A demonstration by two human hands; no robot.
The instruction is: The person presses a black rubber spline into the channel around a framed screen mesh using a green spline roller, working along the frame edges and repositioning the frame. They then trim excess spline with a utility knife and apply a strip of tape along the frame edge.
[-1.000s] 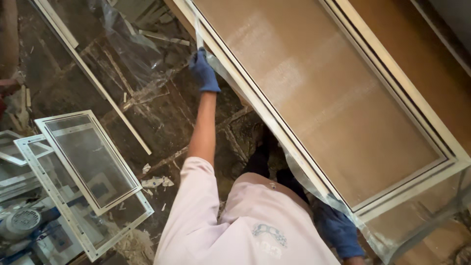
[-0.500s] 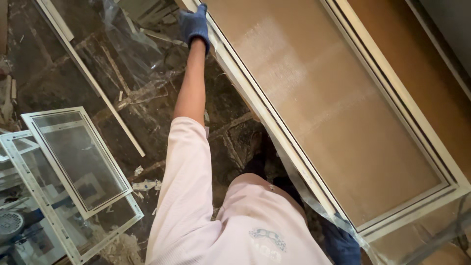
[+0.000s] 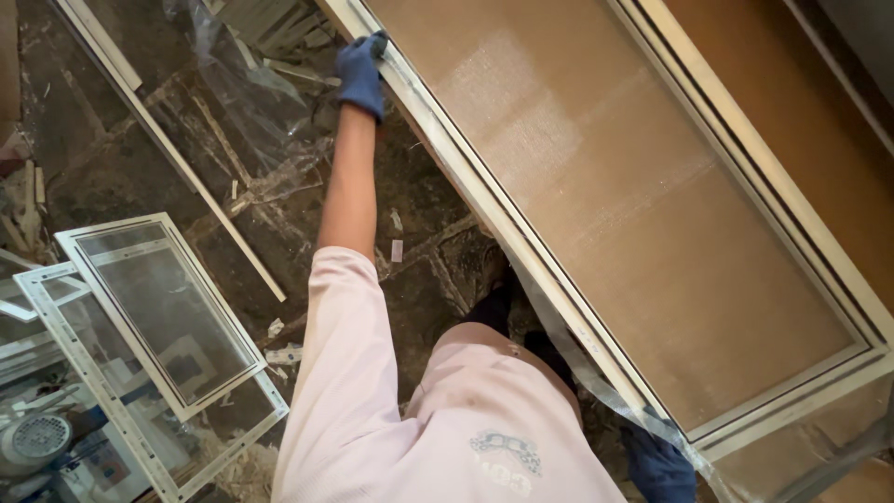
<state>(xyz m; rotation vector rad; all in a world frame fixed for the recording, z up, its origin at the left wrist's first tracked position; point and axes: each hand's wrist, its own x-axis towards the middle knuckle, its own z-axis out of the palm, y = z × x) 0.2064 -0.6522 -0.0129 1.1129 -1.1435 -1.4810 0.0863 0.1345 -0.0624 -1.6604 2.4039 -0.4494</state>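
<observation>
The long frosted-glass panel (image 3: 615, 214), set in a pale metal frame, lies aslant across the right of the scene. Over the last second the left hand (image 3: 361, 74), blue-gloved, has slid farther along the frame's far edge and is closed on it. The right hand (image 3: 659, 466), also gloved, grips the near corner amid loose clear plastic film (image 3: 582, 373). Two smaller glazed frames (image 3: 158, 317) rest at near left on the littered stone floor (image 3: 149, 177).
</observation>
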